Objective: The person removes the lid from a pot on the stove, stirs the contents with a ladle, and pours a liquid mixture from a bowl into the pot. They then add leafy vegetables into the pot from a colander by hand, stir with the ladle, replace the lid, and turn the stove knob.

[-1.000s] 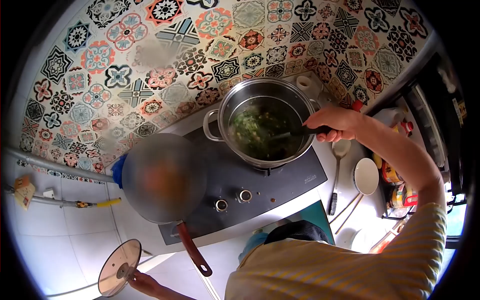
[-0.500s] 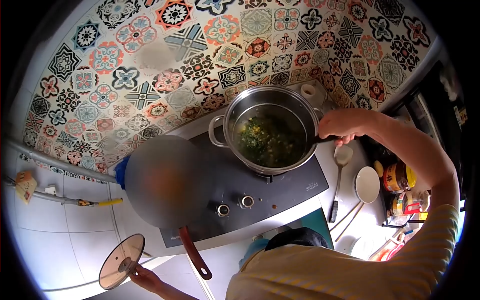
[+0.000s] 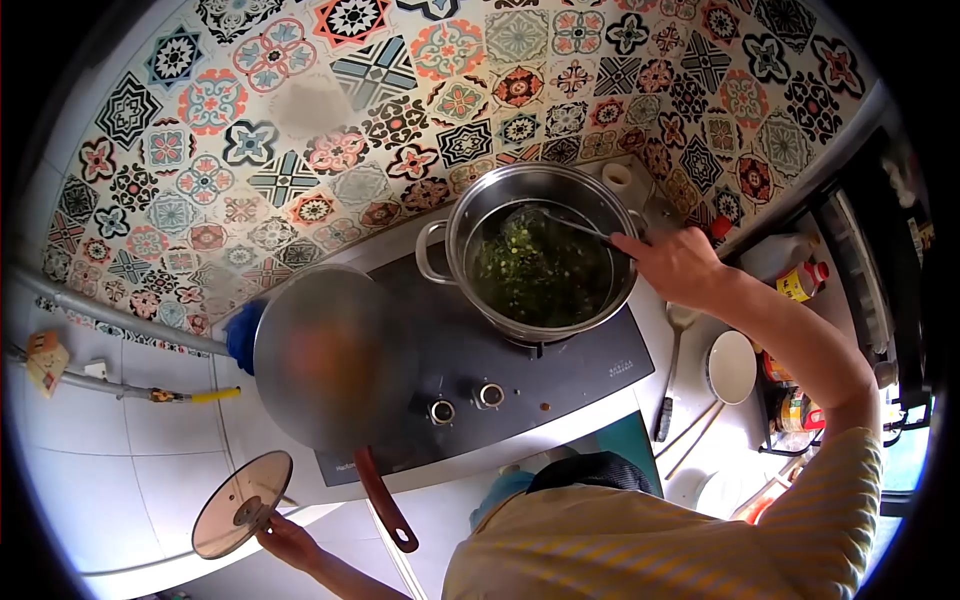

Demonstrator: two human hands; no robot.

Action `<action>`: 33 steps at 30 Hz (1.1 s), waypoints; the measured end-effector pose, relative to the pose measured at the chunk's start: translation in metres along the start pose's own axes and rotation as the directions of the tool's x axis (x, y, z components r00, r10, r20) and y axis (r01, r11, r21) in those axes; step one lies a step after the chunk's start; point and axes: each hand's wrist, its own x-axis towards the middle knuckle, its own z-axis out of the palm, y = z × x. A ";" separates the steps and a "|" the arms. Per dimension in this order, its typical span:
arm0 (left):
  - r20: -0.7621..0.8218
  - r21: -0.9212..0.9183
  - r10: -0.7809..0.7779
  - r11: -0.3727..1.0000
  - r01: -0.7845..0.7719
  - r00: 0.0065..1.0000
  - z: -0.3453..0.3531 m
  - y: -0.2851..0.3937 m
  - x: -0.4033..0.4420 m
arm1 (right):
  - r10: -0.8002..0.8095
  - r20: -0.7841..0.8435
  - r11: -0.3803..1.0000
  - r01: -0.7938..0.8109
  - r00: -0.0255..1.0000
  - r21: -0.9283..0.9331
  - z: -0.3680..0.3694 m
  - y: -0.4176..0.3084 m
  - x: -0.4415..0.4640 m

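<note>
My left hand is closed around the knob of a round glass lid, holding it tilted off the counter's left front. My right hand grips the dark handle of a ladle over the rim of a steel pot. The ladle's bowl is in the pot, partly hidden in the soup with chopped greens and yellow bits. To the left, a frying pan with a red-brown handle stands on the hob; its contents look hazy and cannot be made out.
Two knobs sit on the black hob. On the right counter are a spatula, a white bowl and chopsticks. Jars and bottles fill a rack beyond. A patterned tile wall rises behind the pot.
My right hand has swung the ladle, whose bowl now shows near the back of the pot among the greens. The lid in my left hand has barely shifted.
</note>
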 end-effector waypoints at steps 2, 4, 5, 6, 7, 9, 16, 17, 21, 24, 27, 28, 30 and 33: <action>0.039 0.018 -0.023 1.000 0.022 0.999 0.003 -0.002 -0.001 | -0.090 -0.067 0.979 0.076 0.994 -0.191 0.021 0.003 0.012; 0.048 0.001 -0.032 0.999 0.032 0.998 0.003 -0.005 -0.002 | -0.061 -0.040 0.997 0.059 0.997 -0.044 0.021 0.008 0.017; 0.035 -0.023 -0.031 0.999 0.031 0.999 0.001 -0.006 -0.004 | -0.051 -0.023 0.998 0.052 0.998 0.028 0.019 0.009 0.021; 0.020 -0.043 -0.029 0.999 0.030 0.999 -0.001 -0.006 -0.006 | -0.013 0.155 0.954 -0.034 0.988 0.298 0.009 0.015 0.024; 0.022 -0.018 -0.023 1.000 0.023 1.000 -0.002 -0.006 -0.007 | -0.022 0.329 0.836 -0.163 0.944 0.524 -0.008 0.025 0.025; 0.033 0.027 -0.012 1.000 0.012 0.999 -0.002 -0.007 -0.008 | -0.065 0.549 0.541 -0.433 0.833 0.721 -0.024 0.029 0.023; -0.002 0.036 0.009 0.999 -0.009 1.000 -0.006 0.005 0.000 | -0.047 0.520 -0.125 -0.522 0.853 0.844 -0.007 0.014 0.008; -0.011 0.046 0.021 0.999 -0.020 1.000 -0.003 0.006 0.001 | 0.004 0.440 -0.043 -0.439 0.898 0.897 0.002 0.010 -0.003; -0.015 0.016 0.028 0.999 -0.028 0.999 0.003 0.007 0.005 | 0.150 -0.170 0.683 0.022 0.974 0.730 0.030 -0.013 -0.052; 0.021 0.001 0.011 1.000 -0.011 1.000 0.005 0.007 0.009 | 0.172 -0.469 0.954 -0.028 0.866 0.298 0.047 -0.038 -0.079; -0.027 0.079 0.074 0.994 -0.072 0.997 0.001 0.008 0.025 | 0.151 -0.567 0.978 -0.040 0.810 0.203 0.059 -0.046 -0.091; -0.089 0.058 0.089 0.995 -0.084 0.992 -0.005 0.011 0.034 | 0.174 -0.594 0.967 -0.023 0.785 0.253 0.059 -0.049 -0.095; -0.177 0.012 0.088 0.996 -0.087 0.980 0.003 0.011 0.038 | 0.220 -0.640 0.938 0.020 0.736 0.345 0.057 -0.057 -0.104; -0.072 -0.075 0.068 0.994 -0.073 0.995 0.011 0.008 0.040 | 0.224 -0.569 0.937 -0.014 0.791 0.349 0.068 -0.067 -0.111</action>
